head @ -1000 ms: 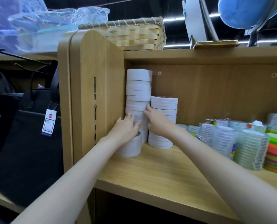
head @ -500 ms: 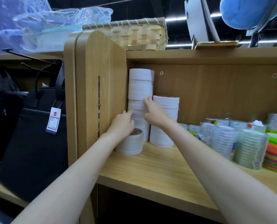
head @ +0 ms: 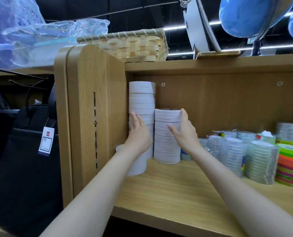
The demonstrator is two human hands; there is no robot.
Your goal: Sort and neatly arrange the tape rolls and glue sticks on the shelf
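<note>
**Two hands straighten stacks of white tape rolls in a shelf corner**

A wooden shelf (head: 168, 190) fills the middle of the frame, seen from above the person's forearms. In its back left corner stand two stacks of white tape rolls. The tall stack (head: 141, 100) sits against the side panel (head: 98, 106); the short stack (head: 167, 135) stands just to its right, touching or nearly so. A third, low pile of white tape (head: 136, 164) sits in front of the tall stack, mostly hidden by the left wrist.

The left hand (head: 139, 134) lies flat, fingers straight, against the lower front of the tall stack. The right hand (head: 183, 130) cups the right side of the short stack, thumb across the front and fingers reaching up to the top roll; the fingers look fairly straight, pressing rather than gripping.

The step appears to be squaring up the two stacks. The next move likely calls for gentle, even pressure, since the tall stack could topple.

At centre right stand several stacks of clear tape (head: 260, 161), at least four, the exact count unclear. One stack of bright coloured tape (head: 289, 166) sits at the right edge. No glue sticks can be made out.
</note>
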